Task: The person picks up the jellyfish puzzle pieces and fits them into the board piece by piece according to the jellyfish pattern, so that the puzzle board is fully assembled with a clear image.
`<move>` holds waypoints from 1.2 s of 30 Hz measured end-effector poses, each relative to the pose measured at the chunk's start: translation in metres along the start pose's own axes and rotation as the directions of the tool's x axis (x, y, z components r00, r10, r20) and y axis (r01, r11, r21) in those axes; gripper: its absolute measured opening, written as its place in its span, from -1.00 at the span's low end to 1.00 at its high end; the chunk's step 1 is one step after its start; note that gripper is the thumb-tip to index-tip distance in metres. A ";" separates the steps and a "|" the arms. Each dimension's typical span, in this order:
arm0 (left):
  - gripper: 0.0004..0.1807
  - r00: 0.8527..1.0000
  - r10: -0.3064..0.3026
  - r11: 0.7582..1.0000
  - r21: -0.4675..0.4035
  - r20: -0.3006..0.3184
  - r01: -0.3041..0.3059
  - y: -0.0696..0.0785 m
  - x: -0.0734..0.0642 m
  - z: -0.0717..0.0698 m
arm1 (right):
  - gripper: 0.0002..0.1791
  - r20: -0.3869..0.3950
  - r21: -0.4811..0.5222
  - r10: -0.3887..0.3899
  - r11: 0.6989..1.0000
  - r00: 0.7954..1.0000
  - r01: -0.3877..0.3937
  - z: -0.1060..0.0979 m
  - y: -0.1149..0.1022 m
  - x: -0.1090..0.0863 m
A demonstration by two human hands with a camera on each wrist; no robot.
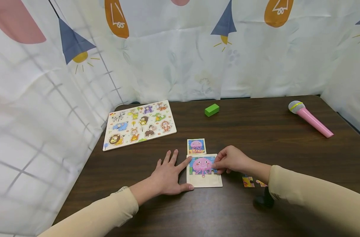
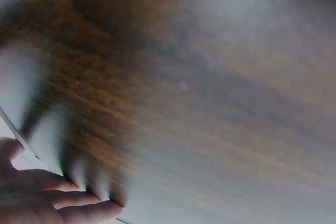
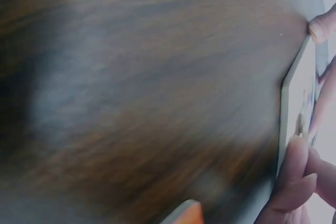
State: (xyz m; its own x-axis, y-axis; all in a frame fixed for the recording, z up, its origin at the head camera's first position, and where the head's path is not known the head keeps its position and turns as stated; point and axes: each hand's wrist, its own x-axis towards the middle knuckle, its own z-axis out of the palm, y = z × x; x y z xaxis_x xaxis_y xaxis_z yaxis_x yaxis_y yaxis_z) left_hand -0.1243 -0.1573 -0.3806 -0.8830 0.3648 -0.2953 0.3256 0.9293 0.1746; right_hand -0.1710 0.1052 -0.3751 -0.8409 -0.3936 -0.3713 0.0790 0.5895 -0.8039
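Observation:
A jigsaw board (image 1: 204,181) lies flat on the dark wooden table, its upper part filled with a pink jellyfish picture (image 1: 202,164) and its lower part bare. My left hand (image 1: 168,177) is spread on the table, with forefinger and thumb touching the board's left edge; its fingers (image 2: 89,213) also show in the left wrist view. At the board's right side my right hand (image 1: 231,160) pinches a jigsaw piece (image 1: 215,171) between thumb and finger, at the picture's lower right corner. Above the board sits a small jellyfish picture card (image 1: 196,146).
Loose jigsaw pieces (image 1: 248,182) lie under the right forearm, beside a black object (image 1: 263,200). An animal puzzle board (image 1: 141,123) is at the back left, a green block (image 1: 212,110) at the back middle, and a pink microphone (image 1: 311,119) at the right. A patterned curtain (image 1: 180,65) hangs behind.

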 end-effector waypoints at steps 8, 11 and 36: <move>0.03 1.000 -0.002 1.000 0.001 0.002 0.002 0.001 0.000 -0.001 | -0.84 -0.010 -0.134 0.029 0.990 1.000 -0.030 0.000 -0.014 0.001; 0.03 1.000 -0.001 1.000 -0.001 0.007 0.001 0.001 0.000 -0.001 | -0.83 -0.009 -0.160 0.046 0.986 0.999 -0.047 0.000 -0.017 0.002; 0.04 1.000 -0.005 1.000 -0.004 0.014 0.005 0.001 0.000 -0.001 | -0.69 -0.062 -0.277 0.021 0.960 0.998 -0.037 0.007 -0.014 0.005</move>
State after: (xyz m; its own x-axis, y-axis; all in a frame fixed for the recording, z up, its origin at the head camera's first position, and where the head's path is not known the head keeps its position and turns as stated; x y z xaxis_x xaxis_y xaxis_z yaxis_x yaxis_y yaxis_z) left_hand -0.1246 -0.1568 -0.3797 -0.8801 0.3607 -0.3089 0.3196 0.9310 0.1764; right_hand -0.1726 0.0900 -0.3689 -0.8706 -0.3369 -0.3586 -0.0412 0.7762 -0.6292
